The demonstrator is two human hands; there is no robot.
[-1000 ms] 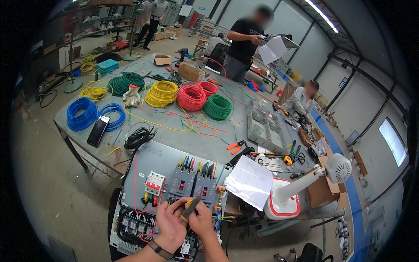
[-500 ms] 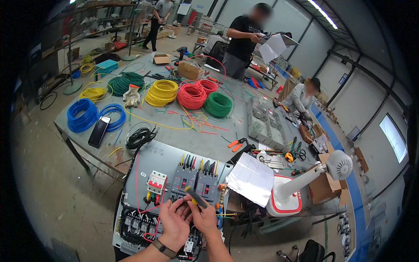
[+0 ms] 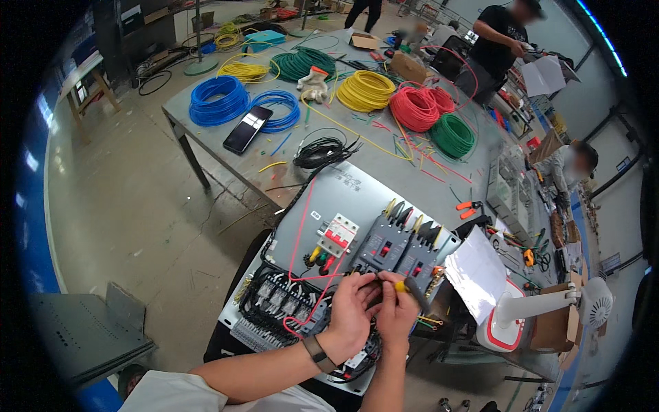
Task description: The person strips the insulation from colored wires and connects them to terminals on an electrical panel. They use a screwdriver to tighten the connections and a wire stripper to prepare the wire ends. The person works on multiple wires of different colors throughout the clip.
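Note:
My left hand (image 3: 351, 312) is palm up below the grey circuit breakers, with its fingers curled and a thin red wire (image 3: 312, 278) running to its fingertips. Close beside it, my right hand (image 3: 396, 314) grips a screwdriver (image 3: 410, 288) with a yellow and dark handle. The fingertips of both hands meet, and the screwdriver's tip is hidden among them. Under the hands lies a metal panel (image 3: 294, 220). It bears two grey moulded-case breakers (image 3: 379, 244), a white breaker with red switches (image 3: 338, 235), and a row of relays (image 3: 288, 296) with black wiring.
Behind the panel, the table (image 3: 302, 189) bears blue (image 3: 218, 101), yellow (image 3: 365, 90), red and green wire coils, a phone (image 3: 247, 129) and a glove (image 3: 314, 84). Papers (image 3: 480, 271) and a white fan (image 3: 504, 319) stand to the right. Other people are at the far right.
My view has swung left, so the panel and table sit further right in the picture. Both hands stay together at the breakers, the screwdriver still in the right.

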